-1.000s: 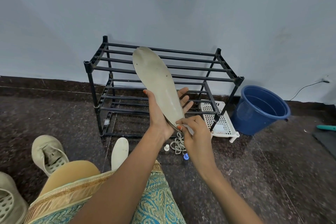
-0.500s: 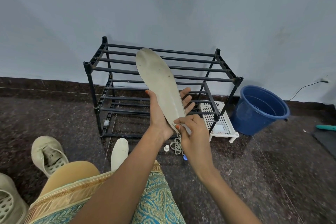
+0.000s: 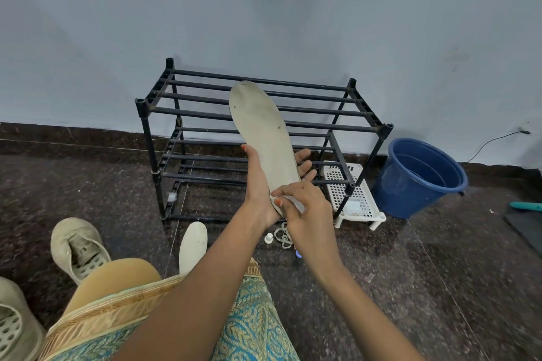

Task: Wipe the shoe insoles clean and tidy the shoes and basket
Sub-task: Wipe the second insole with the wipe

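My left hand (image 3: 258,184) holds a long beige insole (image 3: 264,132) upright in front of the black rack, thumb on its left edge and fingers spread behind it. At the insole's heel end my right hand (image 3: 302,208) pinches a small pale wipe (image 3: 294,204) against it. A second, whiter insole (image 3: 192,246) lies on the floor by my knee. Two worn beige shoes sit at the left, one (image 3: 77,249) near my knee and one (image 3: 14,328) at the frame's lower-left corner. A white perforated basket (image 3: 356,199) stands under the rack's right end.
The black two-tier shoe rack (image 3: 258,114) stands against the wall. A blue bucket (image 3: 419,176) with water sits right of it. Rubber bands (image 3: 283,236) and a small white cap (image 3: 268,239) lie on the dark floor beneath my hands. A teal object (image 3: 526,206) and dark mat lie far right.
The insole has tilted slightly, and my right hand has shifted a little along its heel end with the wipe. My left hand keeps the same hold.
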The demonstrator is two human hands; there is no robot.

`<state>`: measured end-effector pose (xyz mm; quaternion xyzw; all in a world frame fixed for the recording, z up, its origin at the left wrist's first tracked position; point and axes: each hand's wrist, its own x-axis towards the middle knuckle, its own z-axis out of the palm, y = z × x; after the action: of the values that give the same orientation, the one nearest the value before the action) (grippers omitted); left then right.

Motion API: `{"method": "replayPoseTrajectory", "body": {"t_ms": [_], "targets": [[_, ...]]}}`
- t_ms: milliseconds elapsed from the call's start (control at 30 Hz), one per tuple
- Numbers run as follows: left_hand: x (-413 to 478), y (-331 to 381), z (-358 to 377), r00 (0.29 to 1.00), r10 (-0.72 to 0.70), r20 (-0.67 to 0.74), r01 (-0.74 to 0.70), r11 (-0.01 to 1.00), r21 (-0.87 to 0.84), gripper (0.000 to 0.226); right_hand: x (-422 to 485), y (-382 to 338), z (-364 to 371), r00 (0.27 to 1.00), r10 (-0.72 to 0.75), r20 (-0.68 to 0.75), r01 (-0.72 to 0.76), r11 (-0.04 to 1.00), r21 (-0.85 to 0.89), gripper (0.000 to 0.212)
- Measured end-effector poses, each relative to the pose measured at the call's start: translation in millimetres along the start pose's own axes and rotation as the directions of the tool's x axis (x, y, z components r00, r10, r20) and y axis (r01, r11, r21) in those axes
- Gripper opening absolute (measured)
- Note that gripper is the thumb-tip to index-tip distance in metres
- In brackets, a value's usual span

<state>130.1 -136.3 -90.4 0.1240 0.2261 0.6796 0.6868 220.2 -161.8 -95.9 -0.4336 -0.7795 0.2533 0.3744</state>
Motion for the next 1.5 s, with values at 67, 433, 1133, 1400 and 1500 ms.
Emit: {"method": "replayPoseTrajectory", "body": {"t_ms": [67, 433, 1133, 1400, 1500], "targets": [[0, 0, -1, 1.000, -0.018, 0.003, 0.018, 1.000, 0.007, 0.097, 3, -1, 1, 1.000, -0.001, -0.007, 0.001, 1.000, -0.002, 0.017], [4, -2, -6, 1.000, 0.024, -0.006, -0.025, 0.999, -0.043, 0.084, -6, 5, -2, 0.998, -0.042, 0.038, 0.041, 0.999, 0.024, 0.020], [5, -1, -9, 1.000, -0.010, 0.000, 0.010, 0.998, -0.054, 0.083, 1, 3, -4, 0.996, -0.039, 0.080, 0.035, 0.998, 0.048, 0.017], [6, -2, -8, 0.998, -0.053, 0.019, 0.053, 0.998, -0.026, 0.086, 5, 7, -6, 0.997, -0.055, 0.063, 0.052, 0.998, 0.037, 0.016], [6, -2, -9, 0.996, -0.083, 0.024, 0.083, 0.996, -0.021, 0.086, 11, 5, -5, 0.997, -0.034, 0.067, 0.033, 0.999, 0.017, 0.015]]}}
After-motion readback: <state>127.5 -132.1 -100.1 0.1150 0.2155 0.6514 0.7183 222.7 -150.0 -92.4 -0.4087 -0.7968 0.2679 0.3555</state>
